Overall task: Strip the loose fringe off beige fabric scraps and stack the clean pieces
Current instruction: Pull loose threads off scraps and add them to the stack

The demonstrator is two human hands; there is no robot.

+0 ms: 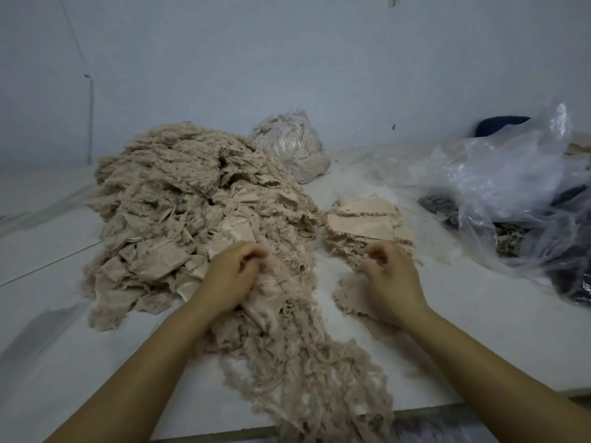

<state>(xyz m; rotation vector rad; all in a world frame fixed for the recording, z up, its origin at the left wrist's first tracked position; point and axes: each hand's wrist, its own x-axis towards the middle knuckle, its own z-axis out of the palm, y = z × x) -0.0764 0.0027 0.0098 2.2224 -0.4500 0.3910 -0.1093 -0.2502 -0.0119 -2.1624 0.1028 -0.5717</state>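
Note:
A big heap of beige fabric scraps (179, 199) with fuzzy fringed edges covers the left middle of the white table (463, 330). A trail of stripped fringe (307, 356) runs from the heap down to the table's front edge. To the right lies a small stack of flatter beige pieces (364, 215). My left hand (230, 276) rests on the heap's near edge, fingers curled into a scrap (268, 292). My right hand (390, 276) is just in front of the small stack, fingers curled and pinching beige fringe (351, 298).
A tied clear bag of beige material (291, 145) stands behind the heap. Crumpled clear plastic bags (518, 193) holding dark cloth fill the right side. A pale wall runs behind the table. The table's front edge is at the bottom.

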